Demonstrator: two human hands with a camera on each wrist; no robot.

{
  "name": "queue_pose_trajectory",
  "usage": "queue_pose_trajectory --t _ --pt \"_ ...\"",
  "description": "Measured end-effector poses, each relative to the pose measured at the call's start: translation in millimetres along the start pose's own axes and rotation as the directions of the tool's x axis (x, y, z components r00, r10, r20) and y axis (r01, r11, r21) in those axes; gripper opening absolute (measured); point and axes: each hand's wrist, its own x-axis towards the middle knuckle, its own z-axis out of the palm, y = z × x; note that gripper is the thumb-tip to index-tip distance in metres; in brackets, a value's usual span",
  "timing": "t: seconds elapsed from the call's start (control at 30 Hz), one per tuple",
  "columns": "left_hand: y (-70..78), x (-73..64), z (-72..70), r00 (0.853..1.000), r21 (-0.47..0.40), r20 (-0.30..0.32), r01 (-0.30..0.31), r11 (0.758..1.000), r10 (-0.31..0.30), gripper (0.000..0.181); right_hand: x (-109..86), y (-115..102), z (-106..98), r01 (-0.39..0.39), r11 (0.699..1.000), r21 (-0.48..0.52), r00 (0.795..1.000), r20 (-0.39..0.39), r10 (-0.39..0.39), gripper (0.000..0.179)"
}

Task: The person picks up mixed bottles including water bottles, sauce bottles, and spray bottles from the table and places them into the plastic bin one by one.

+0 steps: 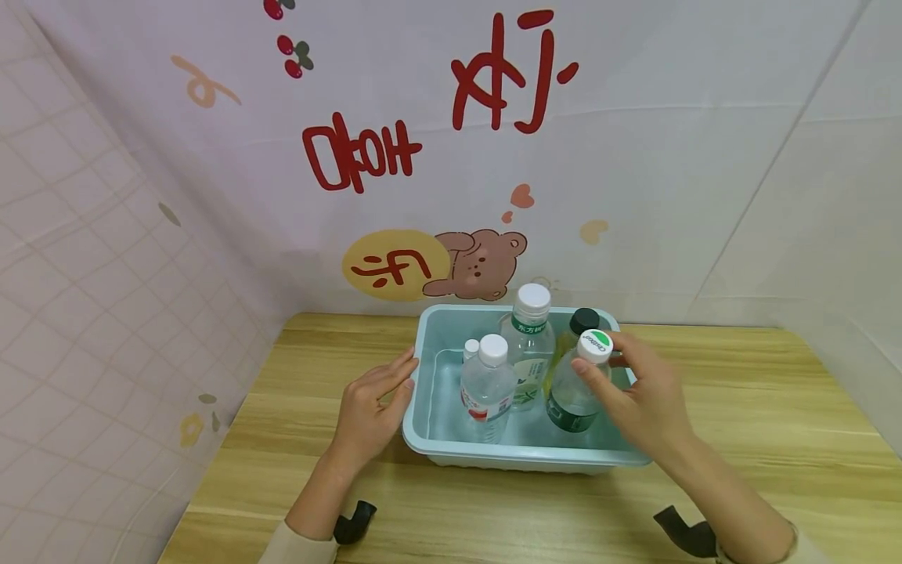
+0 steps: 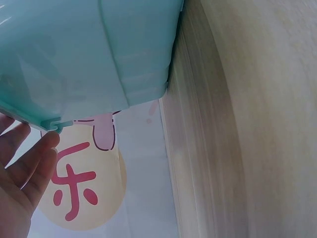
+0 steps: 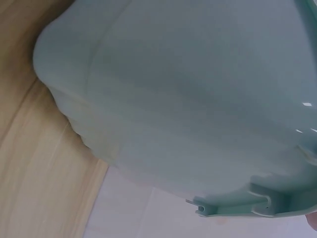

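A light teal plastic bin stands on the table with several bottles inside. My right hand reaches over its right rim and holds a clear bottle with a dark green label near its white cap, thumb in front and fingers behind. My left hand touches the bin's left rim with extended fingers; in the left wrist view the fingertips meet the rim's edge. Left of the held bottle are a tall white-capped bottle and a smaller bottle with a red-and-white label. The right wrist view shows mostly the bin's outer wall.
Inside the bin, a black-capped bottle stands at the back right and a small white-capped one at the left, partly hidden. The wood-grain table extends to both sides. A printed cloth hangs behind.
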Motion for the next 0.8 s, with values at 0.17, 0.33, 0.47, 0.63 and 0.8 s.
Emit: queue_pose_trajectory --t 0.17,0.33,0.47,0.63,0.8 --pt "0.8 -0.5 -0.1 1.000 0.003 0.002 0.006 1.000 -0.006 0.034 -2.0 1.4 0.7 0.027 1.000 -0.005 0.999 0.044 -0.027 0.044" --pt "1.5 -0.4 0.1 1.000 0.003 0.001 0.006 1.000 -0.006 0.034 -3.8 3.1 1.2 0.034 0.999 -0.004 0.996 0.080 -0.034 0.046" --pt "1.9 0.2 0.3 1.000 0.002 -0.001 0.001 1.000 -0.001 0.034 -4.8 3.6 0.4 0.029 1.000 -0.010 0.995 0.095 -0.028 0.047" --pt "2.0 0.6 0.6 1.000 0.000 -0.004 -0.004 1.000 0.004 0.033 -5.5 4.2 -0.8 0.019 1.000 -0.013 0.994 0.105 -0.018 0.049" --pt "1.9 -0.1 0.2 1.000 -0.001 -0.007 0.002 1.000 -0.002 0.033 -5.4 3.7 -1.4 0.004 1.000 -0.013 0.994 0.112 -0.002 0.052"
